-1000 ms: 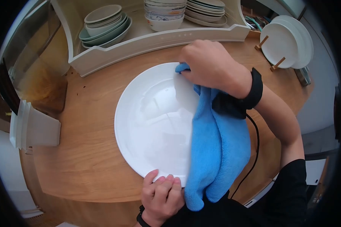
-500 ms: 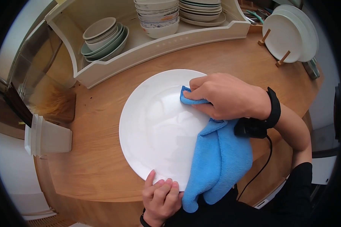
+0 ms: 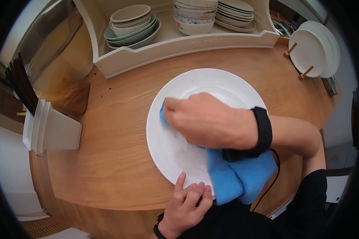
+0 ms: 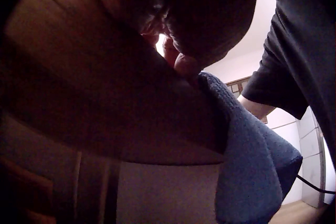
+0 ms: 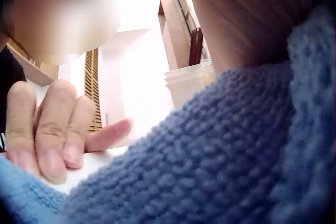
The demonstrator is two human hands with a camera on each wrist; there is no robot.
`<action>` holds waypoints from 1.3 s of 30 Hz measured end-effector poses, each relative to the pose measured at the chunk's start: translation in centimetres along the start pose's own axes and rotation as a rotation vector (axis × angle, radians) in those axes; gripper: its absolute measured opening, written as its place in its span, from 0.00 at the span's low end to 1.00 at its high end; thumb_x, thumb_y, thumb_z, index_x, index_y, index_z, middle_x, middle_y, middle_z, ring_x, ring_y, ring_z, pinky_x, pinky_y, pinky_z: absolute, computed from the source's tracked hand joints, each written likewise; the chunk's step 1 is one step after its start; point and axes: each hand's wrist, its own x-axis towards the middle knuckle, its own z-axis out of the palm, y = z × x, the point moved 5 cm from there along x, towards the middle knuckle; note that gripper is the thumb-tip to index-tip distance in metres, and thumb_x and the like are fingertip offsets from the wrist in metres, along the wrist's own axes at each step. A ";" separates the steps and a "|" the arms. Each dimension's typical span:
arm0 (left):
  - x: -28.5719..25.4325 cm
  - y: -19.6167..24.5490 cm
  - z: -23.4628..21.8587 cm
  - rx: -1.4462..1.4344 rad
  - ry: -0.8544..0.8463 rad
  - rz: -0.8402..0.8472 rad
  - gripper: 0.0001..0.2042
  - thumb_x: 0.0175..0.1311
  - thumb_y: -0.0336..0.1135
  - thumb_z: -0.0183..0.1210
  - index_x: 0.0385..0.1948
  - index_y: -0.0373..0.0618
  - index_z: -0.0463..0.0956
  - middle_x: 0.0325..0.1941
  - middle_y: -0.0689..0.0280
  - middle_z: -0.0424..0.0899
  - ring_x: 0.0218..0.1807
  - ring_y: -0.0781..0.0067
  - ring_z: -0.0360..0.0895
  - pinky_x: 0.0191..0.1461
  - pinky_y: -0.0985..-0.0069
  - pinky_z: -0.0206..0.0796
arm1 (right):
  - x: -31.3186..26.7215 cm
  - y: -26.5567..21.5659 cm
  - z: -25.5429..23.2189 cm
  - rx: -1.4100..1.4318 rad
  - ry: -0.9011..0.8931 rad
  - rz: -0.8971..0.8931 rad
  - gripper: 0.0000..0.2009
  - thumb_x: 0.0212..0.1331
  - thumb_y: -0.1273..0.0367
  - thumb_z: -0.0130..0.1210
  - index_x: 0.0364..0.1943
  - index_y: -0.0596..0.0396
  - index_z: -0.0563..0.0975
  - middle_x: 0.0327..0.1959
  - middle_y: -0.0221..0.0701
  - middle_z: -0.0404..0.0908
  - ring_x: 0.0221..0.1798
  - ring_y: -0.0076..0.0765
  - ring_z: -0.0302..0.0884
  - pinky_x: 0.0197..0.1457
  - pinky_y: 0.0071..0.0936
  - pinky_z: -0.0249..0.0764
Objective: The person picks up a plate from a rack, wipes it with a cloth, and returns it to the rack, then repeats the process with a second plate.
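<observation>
A large round white plate (image 3: 235,85) lies on the wooden table near its front edge. My right hand (image 3: 211,121) is over the plate's left half and grips a bunched part of a blue cloth (image 3: 163,115) against its surface. The rest of the cloth hangs down below the wrist over the plate's near right side, and in the right wrist view the cloth (image 5: 199,150) fills the foreground. At the near rim, my left hand (image 3: 187,209) holds the plate with its fingertips on top. In the right wrist view those fingers (image 5: 55,124) are bent onto the white surface.
A cream rack (image 3: 179,46) with stacked bowls (image 3: 193,26) and plates stands at the back. White plates (image 3: 307,53) lean in a wooden stand at right. Left are a white plastic container (image 3: 62,131) and a clear bin (image 3: 68,79). A black cable (image 3: 273,181) hangs from the right wrist.
My right hand has moved with the cloth from the plate's far right edge, down and across to its left side. The left hand keeps its place on the near rim. The head view has shifted.
</observation>
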 end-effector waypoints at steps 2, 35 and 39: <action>0.1 -0.1 -0.2 0.008 0.025 0.019 0.07 0.62 0.36 0.69 0.36 0.47 0.82 0.42 0.68 0.81 0.46 0.68 0.74 0.69 0.50 0.72 | -0.5 -1.7 0.2 0.014 -0.006 -0.069 0.06 0.53 0.74 0.58 0.27 0.65 0.81 0.35 0.44 0.79 0.32 0.52 0.85 0.33 0.42 0.82; -0.1 0.9 0.2 0.032 0.068 -0.020 0.05 0.58 0.24 0.65 0.35 0.41 0.83 0.45 0.62 0.81 0.50 0.63 0.74 0.56 0.67 0.80 | 1.0 6.8 -1.2 -0.500 0.056 -0.038 0.08 0.61 0.71 0.57 0.36 0.61 0.84 0.40 0.40 0.81 0.37 0.41 0.86 0.39 0.35 0.83; -0.1 0.8 0.2 0.033 0.068 -0.026 0.06 0.59 0.24 0.64 0.37 0.42 0.84 0.45 0.63 0.81 0.51 0.63 0.75 0.57 0.67 0.79 | -0.8 7.2 -1.9 -0.478 -0.054 0.008 0.17 0.62 0.72 0.55 0.55 0.64 0.76 0.45 0.42 0.78 0.33 0.46 0.86 0.35 0.37 0.81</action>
